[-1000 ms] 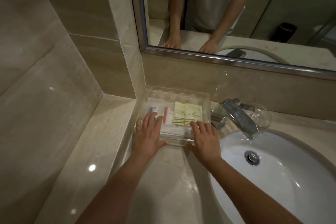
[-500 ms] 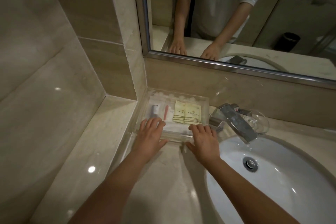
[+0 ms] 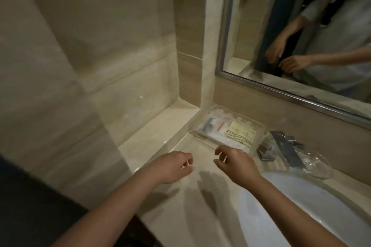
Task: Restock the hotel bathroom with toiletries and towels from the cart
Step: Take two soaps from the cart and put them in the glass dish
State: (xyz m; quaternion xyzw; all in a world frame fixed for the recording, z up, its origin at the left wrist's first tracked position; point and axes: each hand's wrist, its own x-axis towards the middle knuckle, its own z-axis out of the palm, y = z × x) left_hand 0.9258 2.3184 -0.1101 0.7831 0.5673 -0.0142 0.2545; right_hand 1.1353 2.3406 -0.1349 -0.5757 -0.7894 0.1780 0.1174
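Both hands hover above the beige marble surface (image 3: 180, 226), the left hand (image 3: 170, 167) and right hand (image 3: 235, 167) loosely curled, holding nothing. Just beyond them the clear acrylic tray (image 3: 204, 137) sits in the corner below the metal-framed mirror (image 3: 301, 26), with beige sachets (image 3: 241, 136) and white packets (image 3: 212, 124) lying flat inside. It looks stocked. Best to leave it square to the wall and fetch towels without brushing the chrome tap (image 3: 285, 146).
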